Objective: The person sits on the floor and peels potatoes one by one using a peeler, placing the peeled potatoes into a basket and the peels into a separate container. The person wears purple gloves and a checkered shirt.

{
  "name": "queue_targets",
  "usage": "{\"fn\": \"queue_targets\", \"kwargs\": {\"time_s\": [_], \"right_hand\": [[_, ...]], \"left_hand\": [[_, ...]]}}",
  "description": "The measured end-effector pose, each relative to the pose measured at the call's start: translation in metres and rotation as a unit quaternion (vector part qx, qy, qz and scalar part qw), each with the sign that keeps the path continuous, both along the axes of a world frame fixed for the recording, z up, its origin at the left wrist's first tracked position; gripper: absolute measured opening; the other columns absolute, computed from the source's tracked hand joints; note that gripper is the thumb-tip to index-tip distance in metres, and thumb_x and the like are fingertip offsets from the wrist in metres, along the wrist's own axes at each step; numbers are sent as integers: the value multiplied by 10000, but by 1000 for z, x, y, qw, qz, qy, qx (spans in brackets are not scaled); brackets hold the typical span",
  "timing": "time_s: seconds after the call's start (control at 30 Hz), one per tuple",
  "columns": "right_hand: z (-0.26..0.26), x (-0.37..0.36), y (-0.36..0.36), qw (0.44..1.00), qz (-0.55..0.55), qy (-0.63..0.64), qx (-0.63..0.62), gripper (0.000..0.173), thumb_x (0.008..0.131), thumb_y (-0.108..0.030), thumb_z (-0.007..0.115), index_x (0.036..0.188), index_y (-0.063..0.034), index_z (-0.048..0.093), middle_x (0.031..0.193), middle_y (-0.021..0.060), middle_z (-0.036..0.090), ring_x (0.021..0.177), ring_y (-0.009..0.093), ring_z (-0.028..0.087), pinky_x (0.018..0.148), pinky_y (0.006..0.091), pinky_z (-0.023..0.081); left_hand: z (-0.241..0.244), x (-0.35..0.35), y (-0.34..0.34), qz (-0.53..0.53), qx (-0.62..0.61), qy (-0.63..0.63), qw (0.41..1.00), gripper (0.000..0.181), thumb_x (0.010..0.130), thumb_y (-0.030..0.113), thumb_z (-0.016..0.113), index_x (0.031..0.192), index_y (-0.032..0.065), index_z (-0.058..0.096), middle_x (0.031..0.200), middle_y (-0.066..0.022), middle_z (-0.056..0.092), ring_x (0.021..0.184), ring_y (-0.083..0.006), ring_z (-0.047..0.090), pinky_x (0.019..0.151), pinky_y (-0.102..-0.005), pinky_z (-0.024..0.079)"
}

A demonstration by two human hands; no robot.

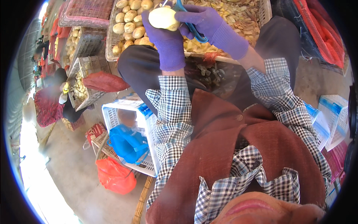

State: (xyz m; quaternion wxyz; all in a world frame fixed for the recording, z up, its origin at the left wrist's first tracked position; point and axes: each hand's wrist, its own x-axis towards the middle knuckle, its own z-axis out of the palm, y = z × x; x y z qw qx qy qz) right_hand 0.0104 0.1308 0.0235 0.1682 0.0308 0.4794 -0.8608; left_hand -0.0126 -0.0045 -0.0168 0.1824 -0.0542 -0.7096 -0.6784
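My left hand (165,35), in a purple knit glove, holds a peeled potato (163,19) with a pale yellow surface and a few brownish marks. Against its right side lie the fingers of my right hand (202,23), gloved alike, which grips a blue-handled peeler (198,35). The peeler's head is partly hidden at the top edge of the view. Behind my left hand, unpeeled potatoes (130,16) fill the left part of a pale plastic crate (111,46). Potato peelings (237,23) are heaped in the right part, under and beyond my right hand.
A white and blue basket (156,137) holding a blue bag (127,142) stands at left, beside a red plastic bag (116,175). Farther left, a person (49,105) sits by a tilted crate (96,98). Red mesh sacks (321,33) hang at upper right. White baskets (335,120) stand at right.
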Motion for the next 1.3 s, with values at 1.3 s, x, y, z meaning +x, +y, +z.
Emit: {"fn": "queue_targets", "kwargs": {"time_s": [1.3], "right_hand": [[-10,40,-27,686,-76,405,600,364,941,-232,643,1295,-190,571,812,112,621,652,305,656,543,396,517]], "left_hand": [[2,-23,-34,-88,564,-46,820,200,950,267,602,956,74,656,912,-63,671,884,-236,662,849,-404,575]]}}
